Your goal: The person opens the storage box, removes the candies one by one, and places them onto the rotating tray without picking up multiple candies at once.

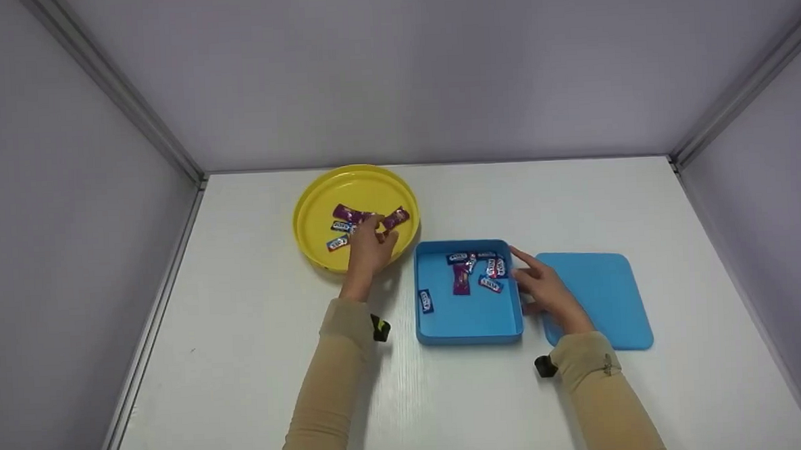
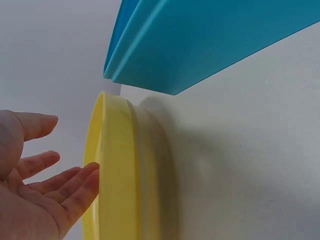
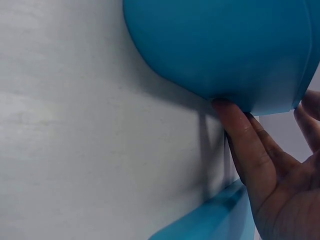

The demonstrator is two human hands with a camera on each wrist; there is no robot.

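White and faintly grained, the table lies matte between plain grey walls. On it, at the far left, sits a round yellow plate of smooth plastic with a raised rim, holding a few small wrapped candies, purple and blue, glossy and oblong. Just beside the plate, nearer the person, stands a blue tray, square with rounded corners and low walls, with more small sweets scattered toward its far end. To the tray's right, almost touching it, lies a flat blue lid, of the same smooth plastic and the same rounded shape.

Over the plate the left hand reaches in among the candies; the left wrist view shows its fingers straight and loosely spread, gripping nothing. At the tray's right wall rests the right hand, its fingers straight, with the thumb pressed against the wall from outside.
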